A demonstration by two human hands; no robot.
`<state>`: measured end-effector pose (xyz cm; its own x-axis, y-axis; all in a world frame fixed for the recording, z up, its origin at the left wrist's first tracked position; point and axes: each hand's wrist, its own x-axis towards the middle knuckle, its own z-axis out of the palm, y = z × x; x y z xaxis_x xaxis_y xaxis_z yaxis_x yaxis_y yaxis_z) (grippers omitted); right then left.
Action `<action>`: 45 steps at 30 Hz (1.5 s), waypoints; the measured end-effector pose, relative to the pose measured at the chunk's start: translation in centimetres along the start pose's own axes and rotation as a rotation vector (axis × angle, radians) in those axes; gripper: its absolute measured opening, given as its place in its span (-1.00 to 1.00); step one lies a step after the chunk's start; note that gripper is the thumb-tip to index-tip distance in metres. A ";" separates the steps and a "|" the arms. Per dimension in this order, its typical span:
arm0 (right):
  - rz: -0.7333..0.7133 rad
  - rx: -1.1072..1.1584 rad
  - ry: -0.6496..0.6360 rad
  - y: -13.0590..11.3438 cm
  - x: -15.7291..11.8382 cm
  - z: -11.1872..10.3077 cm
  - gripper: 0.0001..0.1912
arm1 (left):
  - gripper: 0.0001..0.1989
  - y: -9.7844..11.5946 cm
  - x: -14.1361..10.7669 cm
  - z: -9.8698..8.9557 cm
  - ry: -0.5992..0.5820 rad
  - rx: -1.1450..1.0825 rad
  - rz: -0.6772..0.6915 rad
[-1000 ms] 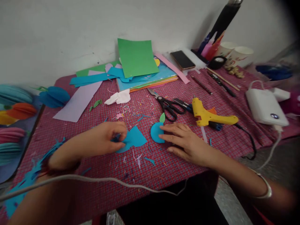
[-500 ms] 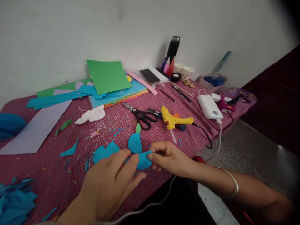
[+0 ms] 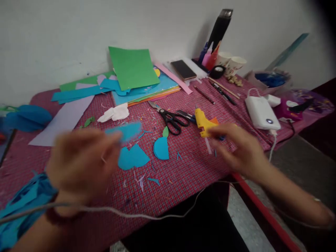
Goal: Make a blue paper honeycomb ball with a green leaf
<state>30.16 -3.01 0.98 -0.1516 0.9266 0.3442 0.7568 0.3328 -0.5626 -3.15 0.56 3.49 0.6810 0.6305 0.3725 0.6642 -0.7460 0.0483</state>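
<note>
My left hand [image 3: 81, 164], blurred by motion, is raised over the table with a small blue paper piece [image 3: 130, 131] pinched in its fingers. At the yellow glue gun [image 3: 201, 120], my right hand [image 3: 243, 152] has its thumb and fingers apart; it covers the gun's handle, and whether it touches the gun is unclear. A blue half-round paper piece [image 3: 161, 148] with a green paper leaf [image 3: 165, 132] at its top lies flat between the hands. Left of it is a notched blue paper piece [image 3: 132, 157]. Black-handled scissors [image 3: 172, 119] lie behind.
Green sheets [image 3: 133, 68], a phone [image 3: 183, 69] and a black bottle [image 3: 219, 31] stand or lie toward the wall. A white power bank [image 3: 262, 112] is at the right. A white cable [image 3: 126, 212] crosses in front. Blue paper scraps [image 3: 28, 199] are heaped at lower left.
My hands have parted. The left has lifted the blue paper piece up and leftward; the right has let go of it and moved right to the glue gun. The view has shifted.
</note>
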 end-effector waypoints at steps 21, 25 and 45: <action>-0.457 -0.095 -0.498 -1.1 1.4 5.4 -0.69 | -0.54 -2.4 1.4 3.9 -0.509 -0.570 -0.356; -0.460 -0.108 -0.533 -0.7 1.6 6.0 -0.67 | -0.38 0.3 1.0 4.4 -0.726 -0.335 -0.353; -0.471 -0.091 -0.501 0.1 1.2 6.3 -0.62 | -0.40 0.5 1.3 4.4 -0.678 -0.284 -0.330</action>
<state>26.05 -0.81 -3.40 -0.7358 0.6635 0.1352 0.5852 0.7235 -0.3661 -0.58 2.00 -0.10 0.5630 0.7526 -0.3415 0.8220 -0.4671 0.3258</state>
